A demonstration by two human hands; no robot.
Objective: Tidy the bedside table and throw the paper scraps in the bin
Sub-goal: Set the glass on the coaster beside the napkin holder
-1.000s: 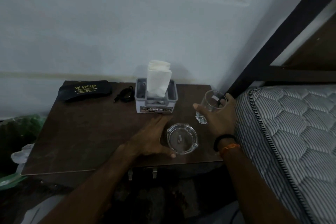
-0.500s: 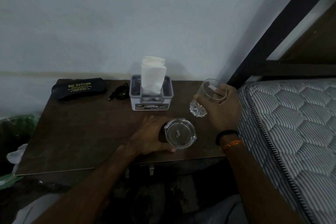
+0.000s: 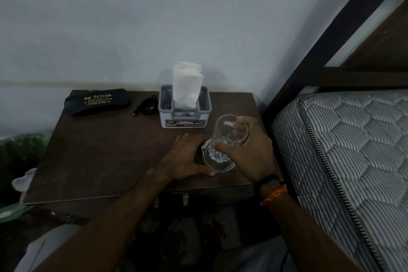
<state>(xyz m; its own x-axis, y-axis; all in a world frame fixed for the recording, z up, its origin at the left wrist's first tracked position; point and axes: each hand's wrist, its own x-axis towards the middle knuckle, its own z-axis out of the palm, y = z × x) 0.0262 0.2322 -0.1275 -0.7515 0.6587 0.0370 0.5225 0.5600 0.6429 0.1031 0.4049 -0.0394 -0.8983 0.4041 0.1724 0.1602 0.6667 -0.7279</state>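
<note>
My right hand (image 3: 249, 154) grips a clear drinking glass (image 3: 229, 133), held tilted just above a glass ashtray (image 3: 223, 166) near the front right of the dark wooden bedside table (image 3: 106, 157). A small pale scrap shows inside the glass near its rim. My left hand (image 3: 183, 159) curls around the ashtray's left side, thumb at its front edge. Most of the ashtray is hidden behind the glass and my right hand.
A grey tissue holder (image 3: 185, 108) with white tissues stands at the table's back. A black spectacle case (image 3: 97, 101) and a black coiled cable (image 3: 146, 106) lie back left. A mattress (image 3: 348, 161) and dark bed frame (image 3: 331, 28) are on the right; green plastic bags (image 3: 15, 152) left.
My right hand has carried the glass from the table's right side leftward and toward me, now over the ashtray. My left hand stays at the ashtray.
</note>
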